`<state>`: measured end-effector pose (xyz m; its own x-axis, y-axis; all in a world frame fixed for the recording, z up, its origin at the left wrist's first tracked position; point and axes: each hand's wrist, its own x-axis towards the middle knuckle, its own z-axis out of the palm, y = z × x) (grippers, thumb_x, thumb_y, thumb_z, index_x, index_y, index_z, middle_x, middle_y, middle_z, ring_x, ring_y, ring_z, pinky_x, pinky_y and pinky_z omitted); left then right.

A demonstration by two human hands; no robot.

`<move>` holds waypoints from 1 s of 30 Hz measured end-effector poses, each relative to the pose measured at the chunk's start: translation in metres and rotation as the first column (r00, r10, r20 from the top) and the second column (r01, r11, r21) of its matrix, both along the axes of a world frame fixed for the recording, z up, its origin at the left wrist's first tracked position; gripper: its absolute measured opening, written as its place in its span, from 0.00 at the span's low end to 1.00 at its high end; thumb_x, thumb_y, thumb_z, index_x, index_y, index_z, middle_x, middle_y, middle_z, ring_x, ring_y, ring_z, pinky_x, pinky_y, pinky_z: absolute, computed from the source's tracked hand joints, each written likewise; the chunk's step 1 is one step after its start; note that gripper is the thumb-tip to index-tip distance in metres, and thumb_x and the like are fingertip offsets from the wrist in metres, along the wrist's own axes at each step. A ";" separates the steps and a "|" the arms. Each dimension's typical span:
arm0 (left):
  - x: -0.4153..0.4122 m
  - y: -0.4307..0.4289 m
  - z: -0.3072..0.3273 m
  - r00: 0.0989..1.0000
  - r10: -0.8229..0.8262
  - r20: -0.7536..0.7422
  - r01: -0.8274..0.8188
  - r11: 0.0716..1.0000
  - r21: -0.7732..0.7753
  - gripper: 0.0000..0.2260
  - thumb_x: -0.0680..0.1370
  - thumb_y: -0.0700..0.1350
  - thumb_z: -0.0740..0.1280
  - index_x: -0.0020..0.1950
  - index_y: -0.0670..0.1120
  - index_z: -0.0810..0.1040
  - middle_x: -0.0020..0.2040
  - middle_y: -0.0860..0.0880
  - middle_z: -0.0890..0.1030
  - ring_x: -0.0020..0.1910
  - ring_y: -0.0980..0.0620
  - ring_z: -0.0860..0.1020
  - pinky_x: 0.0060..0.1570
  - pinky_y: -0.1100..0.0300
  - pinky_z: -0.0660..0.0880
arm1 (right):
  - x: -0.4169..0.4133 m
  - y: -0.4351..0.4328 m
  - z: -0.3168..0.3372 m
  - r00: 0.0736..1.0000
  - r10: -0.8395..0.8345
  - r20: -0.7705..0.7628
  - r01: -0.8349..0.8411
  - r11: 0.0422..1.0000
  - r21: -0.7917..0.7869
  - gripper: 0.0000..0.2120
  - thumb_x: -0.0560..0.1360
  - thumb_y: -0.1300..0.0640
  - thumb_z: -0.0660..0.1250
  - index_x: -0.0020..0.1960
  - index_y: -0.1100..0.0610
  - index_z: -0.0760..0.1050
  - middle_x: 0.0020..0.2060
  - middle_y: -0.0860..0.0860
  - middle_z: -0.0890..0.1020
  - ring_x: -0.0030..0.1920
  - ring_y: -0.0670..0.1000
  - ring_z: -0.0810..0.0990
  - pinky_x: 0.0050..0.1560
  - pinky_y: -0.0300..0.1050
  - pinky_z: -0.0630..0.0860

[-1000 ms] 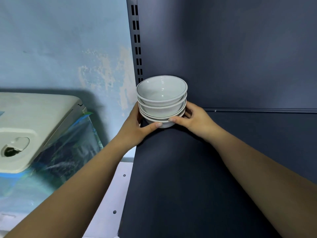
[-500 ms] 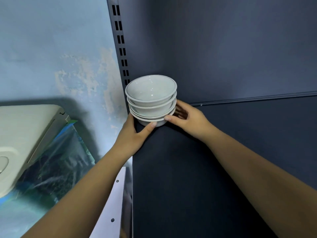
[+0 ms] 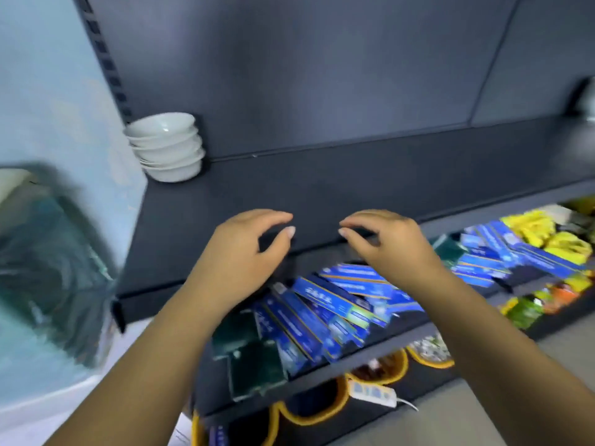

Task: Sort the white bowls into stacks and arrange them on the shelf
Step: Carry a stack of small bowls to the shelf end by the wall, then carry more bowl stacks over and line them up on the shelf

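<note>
While both hands hover empty near the front edge of the shelf [image 3: 322, 181], the bowls [image 3: 167, 149] stand well apart from them, nested upright in one stack in its far left back corner. The stack sits just beside the slotted upright [image 3: 106, 66] and close to the back panel [image 3: 289, 75]; whether it touches either is hard to tell. The left hand [image 3: 244, 249] and right hand [image 3: 389, 243] are side by side with a gap between them, fingers loosely curled and thumbs pointing toward each other, gripping nothing. Bare dark shelf lies between the hands and the stack.

On a lower shelf under the hands, blue boxes [image 3: 328, 304] lie in slanted rows, with dark green boxes [image 3: 254, 358] to their left and yellow packets [image 3: 547, 233] farther right. Lower still are yellow-rimmed baskets [image 3: 376, 379], and a white power strip [image 3: 373, 394] lies just in front of them. A pale blue wall [image 3: 48, 91] runs along the left, with a blurred plastic-wrapped bulk [image 3: 54, 268] below it. The whole view is smeared by motion, so the bowl count is unclear
</note>
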<state>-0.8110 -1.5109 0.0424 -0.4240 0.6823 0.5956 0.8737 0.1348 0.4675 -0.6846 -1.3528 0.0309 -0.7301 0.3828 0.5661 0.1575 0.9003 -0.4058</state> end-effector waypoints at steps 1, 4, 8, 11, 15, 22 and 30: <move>0.026 0.010 -0.006 0.998 -0.056 -0.029 0.057 0.998 0.016 0.18 0.73 0.51 0.61 0.51 0.41 0.82 0.49 0.46 0.83 0.52 0.57 0.73 0.53 0.79 0.61 | 0.035 0.005 -0.002 0.999 -0.049 -0.009 0.050 0.998 0.045 0.11 0.70 0.54 0.65 0.40 0.61 0.81 0.37 0.55 0.84 0.39 0.55 0.83 0.44 0.39 0.69; 0.105 0.044 -0.038 0.981 -0.183 -0.061 0.185 0.982 0.034 0.16 0.74 0.47 0.59 0.48 0.38 0.82 0.45 0.44 0.83 0.50 0.54 0.73 0.56 0.73 0.62 | 0.147 0.018 -0.022 0.973 -0.228 0.017 0.226 0.970 0.091 0.14 0.70 0.54 0.62 0.43 0.62 0.81 0.38 0.57 0.84 0.38 0.56 0.83 0.43 0.39 0.68; 0.204 0.086 -0.105 0.914 -0.405 -0.021 0.403 0.912 -0.072 0.16 0.75 0.47 0.59 0.44 0.37 0.82 0.42 0.43 0.83 0.47 0.52 0.73 0.55 0.67 0.64 | 0.293 0.018 -0.080 0.895 -0.425 0.134 0.432 0.902 -0.023 0.17 0.72 0.52 0.59 0.47 0.62 0.81 0.42 0.57 0.84 0.44 0.56 0.82 0.47 0.41 0.69; 0.263 0.109 -0.153 0.841 -0.539 0.048 0.539 0.828 -0.153 0.17 0.77 0.47 0.58 0.44 0.37 0.82 0.42 0.43 0.83 0.47 0.51 0.73 0.54 0.61 0.67 | 0.373 0.003 -0.123 0.797 -0.588 0.138 0.599 0.797 -0.068 0.16 0.73 0.53 0.59 0.49 0.62 0.81 0.44 0.57 0.84 0.49 0.49 0.75 0.50 0.40 0.69; 0.322 0.135 -0.202 0.704 -0.683 0.194 0.709 0.660 -0.248 0.18 0.78 0.48 0.56 0.47 0.37 0.81 0.44 0.43 0.83 0.46 0.51 0.76 0.50 0.61 0.69 | 0.456 -0.016 -0.171 0.606 -0.758 0.241 0.795 0.585 -0.161 0.14 0.72 0.54 0.63 0.49 0.61 0.81 0.45 0.56 0.84 0.48 0.50 0.77 0.51 0.40 0.68; 0.392 0.248 -0.238 0.605 -0.750 0.266 0.791 0.529 -0.309 0.18 0.75 0.47 0.57 0.47 0.37 0.82 0.44 0.42 0.83 0.48 0.54 0.74 0.50 0.67 0.67 | 0.529 0.022 -0.213 0.352 -0.776 0.524 0.931 0.235 -0.279 0.12 0.75 0.57 0.66 0.57 0.58 0.79 0.55 0.54 0.81 0.59 0.54 0.77 0.57 0.41 0.69; 0.458 0.446 -0.223 0.462 -0.866 0.191 0.869 0.398 -0.294 0.17 0.76 0.47 0.57 0.47 0.38 0.82 0.44 0.43 0.83 0.48 0.50 0.77 0.51 0.61 0.70 | 0.582 0.170 -0.192 0.164 -0.841 0.516 0.966 0.031 -0.256 0.12 0.74 0.60 0.67 0.56 0.61 0.79 0.54 0.56 0.82 0.58 0.56 0.78 0.58 0.42 0.68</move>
